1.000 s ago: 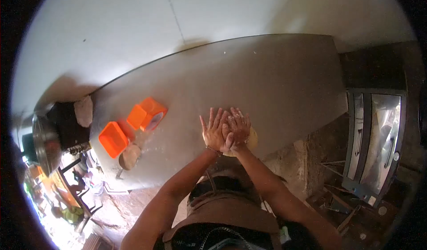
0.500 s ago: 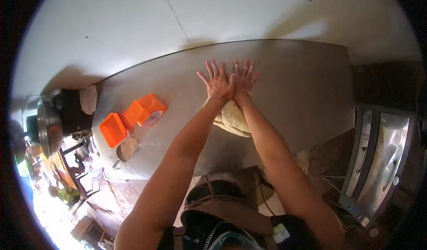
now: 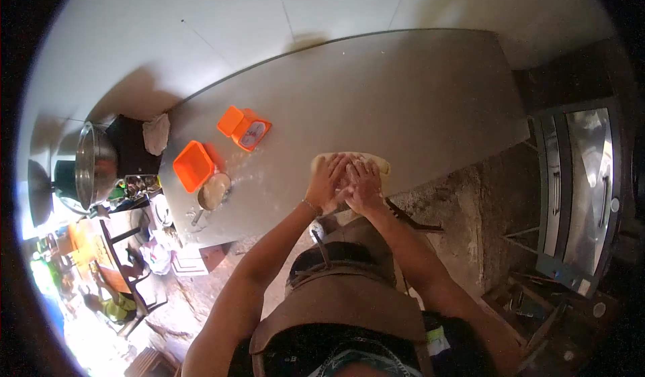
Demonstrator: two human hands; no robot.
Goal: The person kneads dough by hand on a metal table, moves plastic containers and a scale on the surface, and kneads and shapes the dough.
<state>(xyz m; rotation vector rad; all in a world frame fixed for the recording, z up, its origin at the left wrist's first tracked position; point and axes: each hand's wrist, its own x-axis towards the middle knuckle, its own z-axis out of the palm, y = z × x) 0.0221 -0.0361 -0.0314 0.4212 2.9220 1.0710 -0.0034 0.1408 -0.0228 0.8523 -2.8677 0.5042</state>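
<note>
A pale, thick piece of dough (image 3: 380,166) lies at the near edge of the grey table (image 3: 416,108). My left hand (image 3: 327,183) is on its left half, with fingers curved over the top and a bracelet at the wrist. Beside it, my right hand (image 3: 365,185) grips the right half in the same way. Flour whitens the fingers of both hands. Between the hands the dough is partly hidden, and its underside does not show.
On the table's left stand an orange kitchen scale (image 3: 252,134), an orange tub (image 3: 193,166) and a handled pan of flour (image 3: 215,190). A metal bowl (image 3: 93,165) is farther left. Glass-doored oven (image 3: 584,182) at right. Another person (image 3: 115,308) is at lower left.
Both hands have come back toward my body with the dough, from mid-table to the near edge. Spread, stretched fingers are now drawn in over it. The camera view has shifted too.
</note>
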